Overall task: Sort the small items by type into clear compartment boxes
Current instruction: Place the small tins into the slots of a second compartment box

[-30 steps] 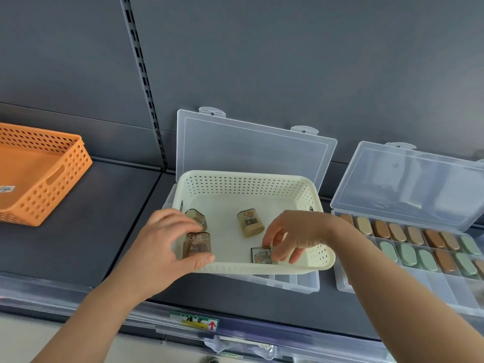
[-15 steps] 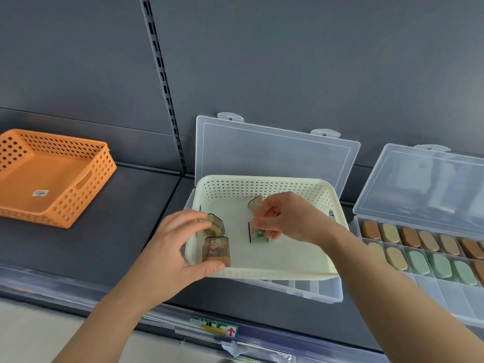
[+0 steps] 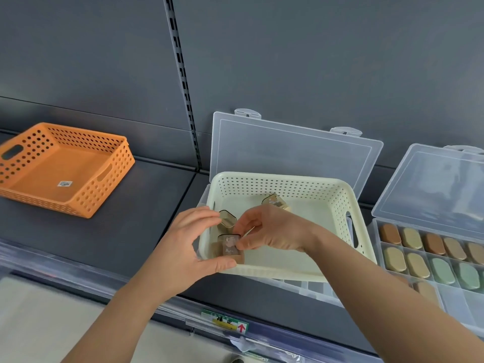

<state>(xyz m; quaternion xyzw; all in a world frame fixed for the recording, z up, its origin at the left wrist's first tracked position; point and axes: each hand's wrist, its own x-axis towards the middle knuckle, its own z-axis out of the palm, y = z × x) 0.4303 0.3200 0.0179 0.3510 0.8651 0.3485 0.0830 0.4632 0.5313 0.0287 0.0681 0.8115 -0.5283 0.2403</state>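
Cream basket point(image 3: 337, 205) sits on top of an open clear compartment box point(image 3: 296, 150), small tan cases inside. Step in hand looks like gathering same-type cases: best to stack them flat and square before lifting, so none slips. Left hand point(image 3: 183, 247) is pinched thumb-and-fingers around a printed case point(image 3: 230, 244) at the basket's near-left corner. Right hand point(image 3: 272, 231) has fingertips closed on that case's edge (maybe holding a second, hidden). Two more cases: one point(image 3: 227, 218) just behind, one point(image 3: 275, 201) further back.
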